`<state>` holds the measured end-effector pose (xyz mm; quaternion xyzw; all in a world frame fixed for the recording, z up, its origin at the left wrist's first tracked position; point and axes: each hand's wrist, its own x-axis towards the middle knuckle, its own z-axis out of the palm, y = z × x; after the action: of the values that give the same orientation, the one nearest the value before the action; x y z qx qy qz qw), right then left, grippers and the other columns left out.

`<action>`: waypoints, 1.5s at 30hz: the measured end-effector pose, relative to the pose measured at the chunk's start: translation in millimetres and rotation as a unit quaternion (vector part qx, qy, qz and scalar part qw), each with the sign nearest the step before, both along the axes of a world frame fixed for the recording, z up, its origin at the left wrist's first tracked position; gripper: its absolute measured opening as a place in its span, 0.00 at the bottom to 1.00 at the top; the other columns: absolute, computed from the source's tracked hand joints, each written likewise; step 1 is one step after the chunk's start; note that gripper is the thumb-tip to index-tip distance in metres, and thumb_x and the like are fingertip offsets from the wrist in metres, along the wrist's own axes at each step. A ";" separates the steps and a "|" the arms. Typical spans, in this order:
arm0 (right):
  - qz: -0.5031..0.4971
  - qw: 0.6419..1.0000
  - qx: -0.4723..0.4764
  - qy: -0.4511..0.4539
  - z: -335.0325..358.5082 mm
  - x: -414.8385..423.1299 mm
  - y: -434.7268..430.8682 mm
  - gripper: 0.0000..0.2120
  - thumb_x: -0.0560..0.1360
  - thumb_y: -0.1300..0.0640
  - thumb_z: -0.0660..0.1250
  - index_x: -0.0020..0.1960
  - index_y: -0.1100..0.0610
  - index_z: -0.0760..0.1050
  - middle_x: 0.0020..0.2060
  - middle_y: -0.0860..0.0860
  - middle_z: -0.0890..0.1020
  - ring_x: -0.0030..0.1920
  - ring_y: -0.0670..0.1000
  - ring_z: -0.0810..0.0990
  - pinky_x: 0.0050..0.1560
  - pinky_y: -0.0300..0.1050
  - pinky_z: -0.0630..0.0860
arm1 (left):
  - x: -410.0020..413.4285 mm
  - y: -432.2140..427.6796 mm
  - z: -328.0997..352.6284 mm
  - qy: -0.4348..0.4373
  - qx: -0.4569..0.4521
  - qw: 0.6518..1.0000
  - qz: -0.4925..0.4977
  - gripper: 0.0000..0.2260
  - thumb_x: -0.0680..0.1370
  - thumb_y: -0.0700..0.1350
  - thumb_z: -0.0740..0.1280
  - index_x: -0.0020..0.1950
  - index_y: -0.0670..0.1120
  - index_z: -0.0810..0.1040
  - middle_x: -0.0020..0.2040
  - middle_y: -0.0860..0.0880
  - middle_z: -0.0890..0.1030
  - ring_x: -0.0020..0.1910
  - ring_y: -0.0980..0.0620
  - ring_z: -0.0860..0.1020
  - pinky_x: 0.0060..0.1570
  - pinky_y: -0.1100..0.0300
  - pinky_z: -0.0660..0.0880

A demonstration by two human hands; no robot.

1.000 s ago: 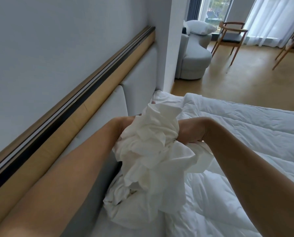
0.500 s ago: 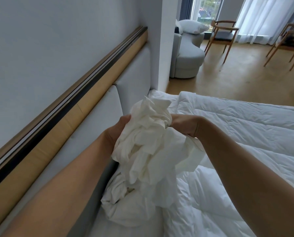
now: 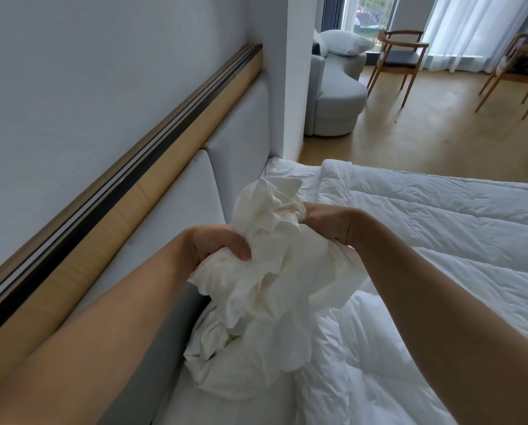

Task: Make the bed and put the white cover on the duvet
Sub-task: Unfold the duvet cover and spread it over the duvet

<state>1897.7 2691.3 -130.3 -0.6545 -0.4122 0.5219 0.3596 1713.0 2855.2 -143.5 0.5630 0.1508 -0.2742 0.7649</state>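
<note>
A bunched-up white cover [image 3: 275, 271] hangs in front of me, gathered in thick folds above the bed. My left hand [image 3: 216, 243] grips the bunch from the left, thumb pressed into the cloth. On the right side, my right hand [image 3: 327, 222] grips the same bunch a little higher. The cover's lower part [image 3: 241, 357] trails down onto the quilted white duvet [image 3: 440, 234], which lies spread over the bed to the right. The fingers of both hands are mostly buried in the fabric.
A padded grey headboard [image 3: 176, 216] with a wooden rail [image 3: 127, 204] runs along the wall on the left. Beyond the bed are a grey armchair [image 3: 336, 96] with a white pillow [image 3: 345, 44], two wooden chairs [image 3: 400, 59] and wooden floor [image 3: 425, 133].
My left hand has come down and nearer, its thumb now on the front of the bunch. The cover has been gathered tighter between both hands. The camera has swung slightly right.
</note>
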 end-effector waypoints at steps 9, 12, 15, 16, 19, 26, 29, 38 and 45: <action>0.195 0.961 -0.193 0.040 13.2 4.0 -13.5 0.22 0.68 0.69 0.72 0.62 0.60 0.79 0.56 0.60 0.84 0.56 0.61 0.84 0.55 0.55 0.82 | -4.4 25.3 2.3 0.021 0.021 0.999 -0.018 0.34 0.56 0.41 0.85 0.61 0.39 0.83 0.59 0.35 0.81 0.56 0.36 0.81 0.58 0.41 0.79; 0.169 0.966 -0.194 0.009 24.4 1.0 -14.2 0.19 0.73 0.71 0.71 0.62 0.59 0.79 0.57 0.59 0.85 0.56 0.61 0.84 0.57 0.56 0.82 | 2.4 33.7 19.3 0.020 0.064 0.997 -0.050 0.33 0.60 0.44 0.85 0.64 0.41 0.81 0.63 0.35 0.78 0.61 0.35 0.77 0.65 0.38 0.73; 0.108 0.983 -0.140 0.052 31.3 -1.2 -13.4 0.17 0.71 0.72 0.70 0.56 0.57 0.81 0.53 0.58 0.86 0.52 0.60 0.85 0.54 0.56 0.83 | 6.4 33.7 34.6 0.013 0.062 0.996 -0.070 0.34 0.62 0.44 0.85 0.66 0.41 0.78 0.61 0.37 0.79 0.59 0.37 0.80 0.55 0.44 0.81; 0.096 0.985 -0.116 0.082 31.6 -1.4 -13.1 0.19 0.69 0.73 0.70 0.55 0.57 0.81 0.53 0.58 0.86 0.53 0.61 0.85 0.53 0.57 0.83 | 7.0 32.1 36.3 0.014 0.062 0.995 -0.073 0.37 0.61 0.44 0.85 0.66 0.41 0.76 0.61 0.38 0.80 0.58 0.37 0.80 0.53 0.45 0.81; 0.037 0.990 -0.055 0.126 26.4 -2.1 -11.1 0.22 0.63 0.71 0.66 0.54 0.59 0.80 0.50 0.59 0.85 0.52 0.63 0.84 0.51 0.58 0.82 | 5.7 24.7 32.7 0.011 0.048 0.998 -0.045 0.39 0.55 0.43 0.87 0.64 0.41 0.78 0.58 0.38 0.82 0.55 0.37 0.82 0.49 0.45 0.82; -0.102 0.989 0.011 0.109 19.1 -2.3 -23.3 0.17 0.55 0.64 0.60 0.41 0.57 0.80 0.31 0.53 0.82 0.32 0.52 0.81 0.37 0.43 0.80 | 1.6 14.3 24.6 -0.015 0.034 0.997 -0.071 0.26 0.59 0.40 0.82 0.56 0.47 0.87 0.55 0.43 0.85 0.54 0.42 0.84 0.49 0.48 0.82; -0.093 0.984 -0.020 0.149 17.9 -1.0 -26.4 0.19 0.59 0.62 0.63 0.49 0.58 0.80 0.36 0.55 0.84 0.37 0.55 0.83 0.42 0.47 0.81 | 1.6 13.2 28.0 -0.024 0.060 0.997 -0.036 0.23 0.59 0.36 0.76 0.54 0.47 0.87 0.53 0.42 0.86 0.52 0.41 0.85 0.47 0.48 0.83; 0.073 0.985 -0.062 0.147 0.7 -21.5 -32.0 0.21 0.65 0.64 0.77 0.58 0.57 0.82 0.55 0.58 0.85 0.56 0.59 0.84 0.60 0.58 0.80 | 11.5 -6.7 20.6 -0.065 0.005 0.991 0.120 0.24 0.64 0.36 0.66 0.61 0.41 0.78 0.51 0.41 0.84 0.47 0.41 0.84 0.44 0.49 0.82; -0.046 0.966 0.082 0.242 3.4 -7.3 -33.5 0.24 0.59 0.62 0.71 0.55 0.61 0.80 0.47 0.57 0.85 0.47 0.57 0.85 0.48 0.53 0.83 | 9.4 2.4 31.9 -0.039 0.049 0.995 0.077 0.26 0.59 0.41 0.74 0.58 0.44 0.86 0.57 0.38 0.82 0.56 0.35 0.81 0.58 0.41 0.78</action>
<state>1890.3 2657.8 -126.9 -0.4950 -0.3238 0.6122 0.5248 1722.4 2857.6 -111.6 0.5968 0.1772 -0.1852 0.7603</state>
